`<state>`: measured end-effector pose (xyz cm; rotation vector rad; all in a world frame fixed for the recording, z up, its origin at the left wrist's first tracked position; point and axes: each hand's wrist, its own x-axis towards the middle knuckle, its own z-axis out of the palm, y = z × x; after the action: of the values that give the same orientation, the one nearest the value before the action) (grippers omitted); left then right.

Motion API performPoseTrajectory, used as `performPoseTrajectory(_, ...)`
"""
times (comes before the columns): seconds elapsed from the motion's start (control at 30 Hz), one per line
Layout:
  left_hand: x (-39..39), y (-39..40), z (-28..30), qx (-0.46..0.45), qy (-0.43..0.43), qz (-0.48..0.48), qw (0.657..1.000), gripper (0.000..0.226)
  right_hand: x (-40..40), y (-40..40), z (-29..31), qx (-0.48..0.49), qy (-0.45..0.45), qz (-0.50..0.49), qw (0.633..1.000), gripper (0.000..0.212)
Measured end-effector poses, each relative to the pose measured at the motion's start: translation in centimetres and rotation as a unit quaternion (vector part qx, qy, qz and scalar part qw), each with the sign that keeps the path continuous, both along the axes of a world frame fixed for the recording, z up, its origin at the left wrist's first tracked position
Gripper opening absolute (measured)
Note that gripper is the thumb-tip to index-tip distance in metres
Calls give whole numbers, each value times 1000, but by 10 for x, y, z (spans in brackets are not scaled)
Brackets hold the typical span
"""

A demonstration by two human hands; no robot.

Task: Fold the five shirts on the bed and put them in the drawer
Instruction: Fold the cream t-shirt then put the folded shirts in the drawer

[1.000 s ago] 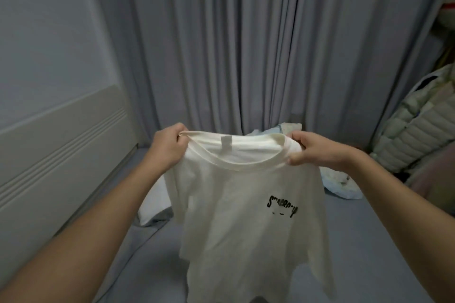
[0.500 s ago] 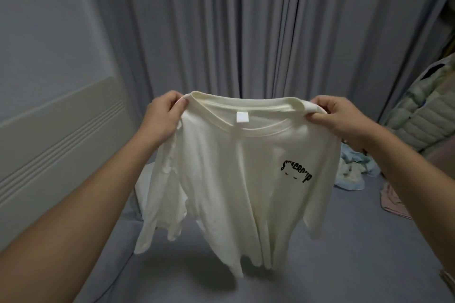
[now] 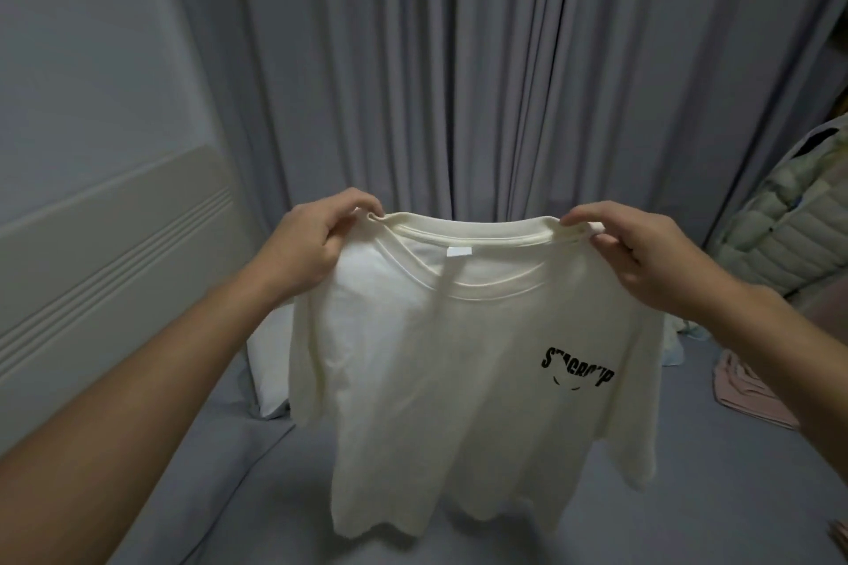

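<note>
A cream T-shirt point(image 3: 459, 381) with a small black chest print hangs in the air in front of me, above the grey bed point(image 3: 688, 509). My left hand point(image 3: 312, 248) pinches its left shoulder beside the collar. My right hand point(image 3: 642, 252) pinches the right shoulder by the collar. The shirt hangs full length with its hem clear of the bed. A pink shirt point(image 3: 743, 395) lies crumpled on the bed at the right, and a pale blue garment point(image 3: 674, 339) shows just behind the held shirt's right sleeve. No drawer is in view.
Grey curtains point(image 3: 459, 69) hang behind the bed. A beige headboard point(image 3: 105, 271) runs along the left, with a white pillow point(image 3: 270, 362) at its foot. A pale quilted jacket point(image 3: 789, 216) hangs at the right edge.
Both hands lifted the cream shirt off the bed and drew its shoulders apart, then lowered it slightly. The shirt now hangs spread and straight.
</note>
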<state>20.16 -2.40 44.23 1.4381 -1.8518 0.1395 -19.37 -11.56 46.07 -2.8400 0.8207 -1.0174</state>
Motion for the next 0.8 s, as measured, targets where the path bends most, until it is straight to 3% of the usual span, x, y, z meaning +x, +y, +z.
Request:
performPoseTrajectory(0.1,3,0,1,-15,33,-18,999,20,0,0,6,-13,18,12,1000,42)
performPoseTrajectory(0.23,-1,8,5,-8,93,-56,994,32,-2,0,9,-11,54,32,998,36)
performPoseTrajectory(0.4,-14,30,10,-24,-32,-77,996,39,-7,-5,-1,21,122,15,992,39)
performPoseTrajectory(0.53,-22,45,17,-17,-140,-91,986,63,-17,-7,-4,14,77,24,997,26)
performPoseTrajectory(0.63,-21,54,18,-20,-247,-88,965,56,-25,-9,-4,16,35,4,999,26)
performPoseTrajectory(0.8,-8,37,4,67,-237,-71,967,52,-26,-6,-6,29,15,-27,999,34)
